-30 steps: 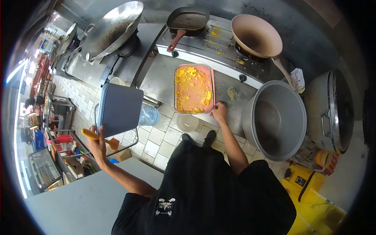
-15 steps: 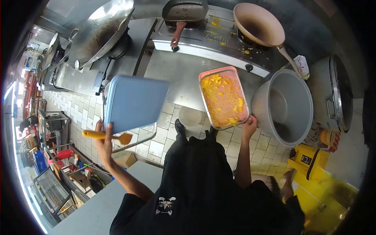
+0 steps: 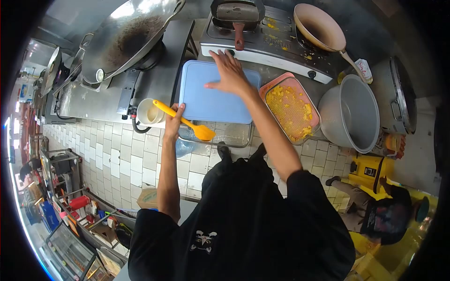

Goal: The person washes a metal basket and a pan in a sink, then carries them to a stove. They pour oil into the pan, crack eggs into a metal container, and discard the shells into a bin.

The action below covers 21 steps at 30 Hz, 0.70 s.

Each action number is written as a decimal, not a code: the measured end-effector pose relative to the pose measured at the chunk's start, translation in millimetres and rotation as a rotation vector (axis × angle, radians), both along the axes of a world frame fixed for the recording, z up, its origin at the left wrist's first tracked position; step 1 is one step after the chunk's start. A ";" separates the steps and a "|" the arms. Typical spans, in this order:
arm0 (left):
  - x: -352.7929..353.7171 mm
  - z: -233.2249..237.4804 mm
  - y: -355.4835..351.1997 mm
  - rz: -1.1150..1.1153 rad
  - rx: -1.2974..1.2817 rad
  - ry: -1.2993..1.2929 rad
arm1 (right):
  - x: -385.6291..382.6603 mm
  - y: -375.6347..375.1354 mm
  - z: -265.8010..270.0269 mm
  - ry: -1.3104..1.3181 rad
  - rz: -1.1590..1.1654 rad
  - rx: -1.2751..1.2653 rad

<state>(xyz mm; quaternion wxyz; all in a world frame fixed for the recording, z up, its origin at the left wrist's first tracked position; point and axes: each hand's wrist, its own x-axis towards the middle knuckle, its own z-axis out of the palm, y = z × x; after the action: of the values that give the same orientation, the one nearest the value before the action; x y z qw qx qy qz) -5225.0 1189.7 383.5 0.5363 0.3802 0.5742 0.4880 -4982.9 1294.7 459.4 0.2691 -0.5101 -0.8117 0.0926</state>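
Observation:
My left hand (image 3: pixel 173 123) is closed around the handle of an orange spatula (image 3: pixel 205 133), its fingers also at the near left corner of a blue rectangular lid (image 3: pixel 211 100). The lid lies flat over the counter's front edge, overlapping a wire-mesh tray (image 3: pixel 239 133) below it. Fingers spread, my right hand (image 3: pixel 229 77) is over the lid's upper middle and holds nothing. Just right of the lid, a mesh rack (image 3: pixel 287 111) scattered with yellow bits rests on a pink tray (image 3: pixel 287 76).
A stove (image 3: pixel 276 40) at the back carries a square pan (image 3: pixel 238 14) and a beige frying pan (image 3: pixel 321 28). On the left are a large wok (image 3: pixel 133 42) and a white tub (image 3: pixel 147 112). A grey pot (image 3: pixel 358 110) stands right; another person (image 3: pixel 384 213) is beyond.
The blue lid and spatula have moved right with my left hand, and the lid now covers part of the counter. My right hand has left the mesh rack and reached over the lid.

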 end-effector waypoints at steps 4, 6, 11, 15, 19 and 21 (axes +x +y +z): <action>-12.1 -29.7 15.8 -0.038 -0.045 -0.055 | 17.7 68.0 -35.7 -0.056 0.151 -0.588; -18.0 -34.3 15.9 -0.100 -0.009 -0.022 | 26.6 80.4 -22.2 -0.077 0.243 -0.728; -41.0 -35.9 -3.0 -0.053 -0.005 -0.009 | 52.3 9.1 62.3 0.108 0.460 -0.679; -53.9 -18.8 -24.4 -0.010 -0.038 -0.060 | 46.9 -47.0 137.4 0.022 0.264 -0.446; -84.3 -4.9 -62.8 0.108 -0.062 -0.065 | 23.0 -44.0 107.9 -0.063 0.151 -0.299; -108.1 3.4 -84.4 0.153 -0.045 -0.054 | -1.3 -39.4 62.4 -0.023 0.136 -0.274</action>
<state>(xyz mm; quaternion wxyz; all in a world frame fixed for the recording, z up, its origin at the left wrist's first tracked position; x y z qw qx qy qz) -5333.1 1105.2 386.9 0.5210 0.3097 0.5979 0.5246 -4984.2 1255.3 521.8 0.1805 -0.4868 -0.8273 0.2147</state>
